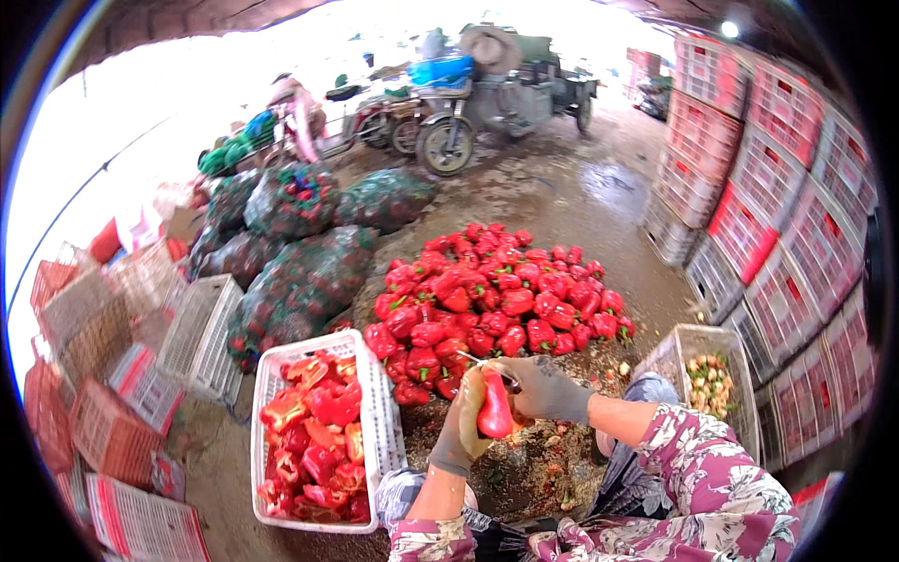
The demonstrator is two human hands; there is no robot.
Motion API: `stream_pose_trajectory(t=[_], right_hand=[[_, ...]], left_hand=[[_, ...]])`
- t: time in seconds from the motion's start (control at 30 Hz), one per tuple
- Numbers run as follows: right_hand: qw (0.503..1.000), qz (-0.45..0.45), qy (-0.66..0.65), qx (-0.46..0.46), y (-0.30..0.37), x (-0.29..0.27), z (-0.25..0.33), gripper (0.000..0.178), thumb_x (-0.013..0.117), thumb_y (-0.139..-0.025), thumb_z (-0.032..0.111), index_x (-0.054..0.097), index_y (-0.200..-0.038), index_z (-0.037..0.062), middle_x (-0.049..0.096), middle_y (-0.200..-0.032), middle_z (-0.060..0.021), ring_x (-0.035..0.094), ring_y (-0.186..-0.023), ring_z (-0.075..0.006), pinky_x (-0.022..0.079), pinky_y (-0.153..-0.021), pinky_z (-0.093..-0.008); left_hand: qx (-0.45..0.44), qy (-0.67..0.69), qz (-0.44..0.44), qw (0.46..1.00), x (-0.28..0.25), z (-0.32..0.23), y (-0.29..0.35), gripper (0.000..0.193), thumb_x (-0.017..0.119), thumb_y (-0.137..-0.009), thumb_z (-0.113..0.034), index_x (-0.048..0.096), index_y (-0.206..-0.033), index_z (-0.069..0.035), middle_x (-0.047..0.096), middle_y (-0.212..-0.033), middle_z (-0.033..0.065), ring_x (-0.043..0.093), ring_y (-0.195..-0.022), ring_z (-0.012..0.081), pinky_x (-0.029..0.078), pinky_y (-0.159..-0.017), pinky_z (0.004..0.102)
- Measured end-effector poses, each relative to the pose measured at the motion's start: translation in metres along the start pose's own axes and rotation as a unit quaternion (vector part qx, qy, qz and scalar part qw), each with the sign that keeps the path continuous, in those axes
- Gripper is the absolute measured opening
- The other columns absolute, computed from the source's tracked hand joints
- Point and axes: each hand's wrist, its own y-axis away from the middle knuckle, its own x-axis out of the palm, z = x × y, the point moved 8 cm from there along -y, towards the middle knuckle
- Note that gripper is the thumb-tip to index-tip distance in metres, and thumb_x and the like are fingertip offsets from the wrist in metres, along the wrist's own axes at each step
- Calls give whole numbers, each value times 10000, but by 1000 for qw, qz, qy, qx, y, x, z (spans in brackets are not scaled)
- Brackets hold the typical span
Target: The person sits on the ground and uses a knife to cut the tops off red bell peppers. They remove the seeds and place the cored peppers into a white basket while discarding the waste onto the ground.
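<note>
Clamping a glossy red pepper (494,412) in the grey-gloved left hand (459,426), I have it up over the littered floor (524,473). Grey-gloved right hand (548,389): fingers curled at the pepper's upper end, near a thin metallic tip (470,357); can't tell what it grips. White slatted plastic crate (386,426) at left, with cut red pepper pieces (323,464). Big pile of whole red peppers (506,295) just ahead.

Gry gloves (554,389); purple/wht floral slvs (707,459); blue-gry patterned trousers (633,482).
</note>
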Motion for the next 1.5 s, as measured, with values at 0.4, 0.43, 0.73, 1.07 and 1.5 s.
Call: stream_pose_trajectory(t=[0.4, 0.43, 0.73, 1.07, 1.5], right_hand=[[977, -3, -146, 154, 56, 28, -163, 446, 666, -867, 389, 595, -1218, 123, 674, -1131, -199, 659, -1063, -364, 521, -867, -428], [965, 13, -194, 174, 51, 13, -146, 431, 731, -803, 341, 643, -1143, 91, 702, -1029, -192, 684, -992, -341, 523, -841, -416], [915, 70, -320, 235, 72, -38, -157, 359, 800, -693, 194, 690, -985, 16, 653, -734, -36, 573, -672, -100, 470, -611, -295], [788, 69, -522, 319, 108, -60, -157, 310, 811, -754, 173, 691, -999, 27, 656, -784, -9, 593, -660, -87, 474, -572, -282], [973, 53, -23, 224, 81, -40, -166, 755, 694, -817, 526, 472, -1385, 80, 610, -1291, -162, 574, -1228, -320, 434, -1026, -429]], left_hand=[[-86, -116, -37, 989, 46, 63, -34, 382, 562, -1021, -286, 509, -1271, -2, 571, -1153, 65, 570, -1010, 154, 473, -892, 261], [-86, -145, -31, 985, 44, 60, -37, 378, 559, -1023, -280, 513, -1266, 6, 572, -1155, 68, 570, -1016, 154, 472, -896, 262], [-145, -218, 94, 960, 53, 76, -63, 742, 688, -937, -325, 355, -1496, 32, 484, -1438, 115, 453, -1316, 197, 354, -1112, 344], [-174, -120, 145, 967, 68, 98, -71, 822, 670, -923, -415, 326, -1510, 47, 454, -1480, 136, 438, -1337, 214, 334, -1118, 340], [-149, -185, 92, 967, 44, 115, -86, 706, 486, -988, -563, 425, -1420, -7, 545, -1322, 109, 576, -1189, 261, 530, -964, 472]])
